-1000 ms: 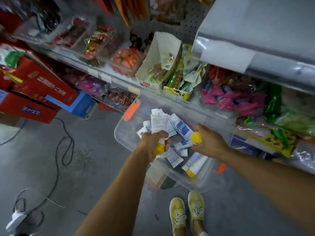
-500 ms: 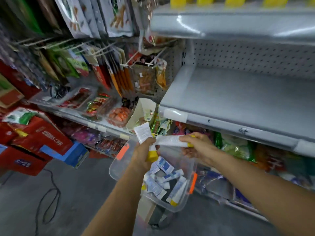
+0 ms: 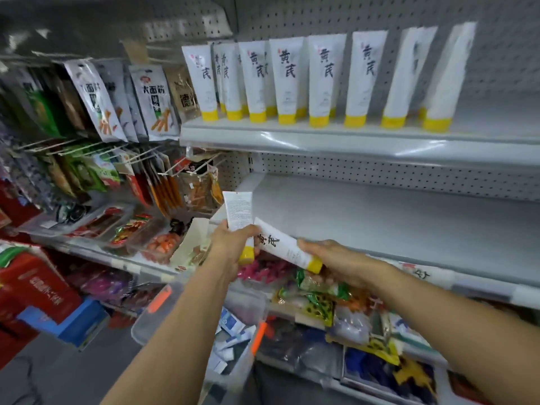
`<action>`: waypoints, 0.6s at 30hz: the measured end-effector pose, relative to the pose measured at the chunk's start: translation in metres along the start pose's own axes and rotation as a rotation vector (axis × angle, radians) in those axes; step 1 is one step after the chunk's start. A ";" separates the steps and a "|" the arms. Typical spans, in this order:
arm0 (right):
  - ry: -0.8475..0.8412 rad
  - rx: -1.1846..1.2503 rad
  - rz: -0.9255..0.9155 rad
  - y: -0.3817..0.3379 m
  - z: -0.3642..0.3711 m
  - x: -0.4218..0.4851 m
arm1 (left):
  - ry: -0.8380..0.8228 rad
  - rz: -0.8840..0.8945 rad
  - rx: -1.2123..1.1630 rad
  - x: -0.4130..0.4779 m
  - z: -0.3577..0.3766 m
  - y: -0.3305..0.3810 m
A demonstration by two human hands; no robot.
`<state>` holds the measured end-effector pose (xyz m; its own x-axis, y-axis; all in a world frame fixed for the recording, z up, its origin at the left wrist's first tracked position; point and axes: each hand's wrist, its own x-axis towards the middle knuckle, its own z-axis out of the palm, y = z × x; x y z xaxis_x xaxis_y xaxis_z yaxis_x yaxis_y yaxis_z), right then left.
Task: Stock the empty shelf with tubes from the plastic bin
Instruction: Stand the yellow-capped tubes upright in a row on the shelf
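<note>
My left hand (image 3: 233,247) grips a white tube with a yellow cap (image 3: 238,210), held upright with the cap down. My right hand (image 3: 336,260) holds a second white tube (image 3: 285,247) near its yellow cap; this one lies slanted, its flat end touching the left tube. Both hands hover at the front left edge of the bare grey shelf (image 3: 394,217). The clear plastic bin (image 3: 236,305) with orange latches sits below my arms, with several small tubes inside.
The shelf above (image 3: 321,138) carries a row of several upright white tubes with yellow caps (image 3: 287,80). Snack bags hang on pegs (image 3: 102,100) at left. Packaged goods fill the lower shelves (image 3: 336,317). Red boxes (image 3: 32,287) stand on the floor at left.
Both hands lifted out of the bin, each with a tube, and rose to the front edge of the bare shelf. The view tilted up, revealing the stocked upper shelf.
</note>
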<state>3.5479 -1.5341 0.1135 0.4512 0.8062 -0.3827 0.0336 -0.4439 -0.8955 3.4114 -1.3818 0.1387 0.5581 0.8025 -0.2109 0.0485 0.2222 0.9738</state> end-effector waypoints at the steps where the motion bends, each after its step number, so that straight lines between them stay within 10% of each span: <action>1: -0.016 -0.061 -0.032 -0.002 -0.010 -0.013 | 0.000 0.021 0.014 -0.007 0.013 0.006; 9: 0.286 -0.661 -0.331 -0.018 -0.085 -0.089 | -0.126 0.282 0.094 -0.064 0.107 0.056; 18: 0.458 -0.371 -0.500 -0.042 -0.168 -0.153 | -0.193 0.465 0.021 -0.102 0.183 0.099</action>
<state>3.6269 -1.7049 0.2477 0.6248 0.7389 0.2523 0.5910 -0.2363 -0.7713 3.5112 -1.5429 0.2720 0.6672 0.6969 0.2630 -0.2260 -0.1470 0.9630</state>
